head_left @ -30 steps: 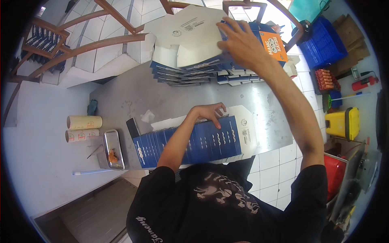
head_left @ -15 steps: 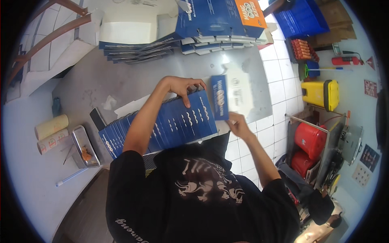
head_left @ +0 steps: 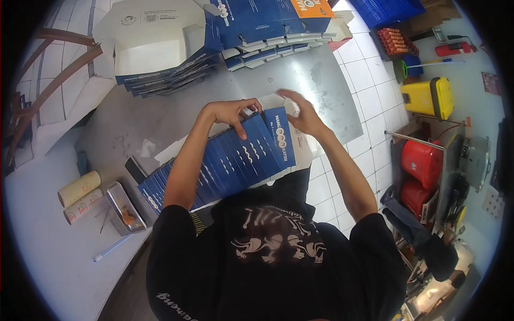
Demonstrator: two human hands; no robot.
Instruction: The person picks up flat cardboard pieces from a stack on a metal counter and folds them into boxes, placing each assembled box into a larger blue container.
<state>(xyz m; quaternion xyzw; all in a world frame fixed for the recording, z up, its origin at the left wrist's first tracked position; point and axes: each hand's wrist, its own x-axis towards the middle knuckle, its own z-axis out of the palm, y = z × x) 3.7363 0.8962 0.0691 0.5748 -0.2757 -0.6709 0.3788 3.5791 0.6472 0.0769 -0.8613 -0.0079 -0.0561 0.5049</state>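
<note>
A long row of nested blue cardboard boxes (head_left: 214, 170) lies on the metal table (head_left: 348, 91) in front of me. My left hand (head_left: 235, 115) curls over the row's far edge near its right end, thumb on the blue side and fingers behind. At that end stands one more blue cardboard box (head_left: 279, 136), tilted slightly, its white flaps facing right. My right hand (head_left: 304, 113) holds this box's far corner, fingers over the top and thumb on the pale side; its fingertips are blurred.
Stacks of open blue-and-white boxes (head_left: 152, 56) and blue-and-orange boxes (head_left: 267, 27) fill the table's far side. A black phone (head_left: 135, 169), a metal tray (head_left: 126, 208) and cardboard tubes (head_left: 80, 188) lie at left. A yellow bin (head_left: 428, 99) stands on the floor at right.
The single box has moved left against the row's right end. My right hand has shifted from its near bottom corner up to its far corner. My left hand stays on the row.
</note>
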